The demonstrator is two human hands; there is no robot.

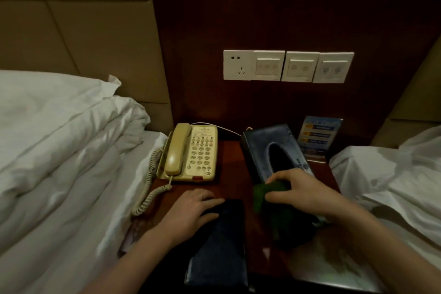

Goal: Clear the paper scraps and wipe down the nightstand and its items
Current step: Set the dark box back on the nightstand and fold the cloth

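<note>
A dark wooden nightstand [230,155] stands between two beds. My right hand [300,188] grips a green cloth [265,194] at the near end of a dark blue tissue box [260,141]. My left hand [195,210] rests with its fingers spread on the far end of a dark flat folder [222,246] that lies along the nightstand's front. A cream telephone [193,153] with a coiled cord sits at the back left. A blue card stand [318,136] is upright at the back right. No paper scraps can be made out.
White bedding [59,150] lies to the left and more white bedding [391,174] to the right. A row of white wall switches and a socket [286,65] is set in the dark panel above. A pale glossy sheet [334,267] lies at the front right corner.
</note>
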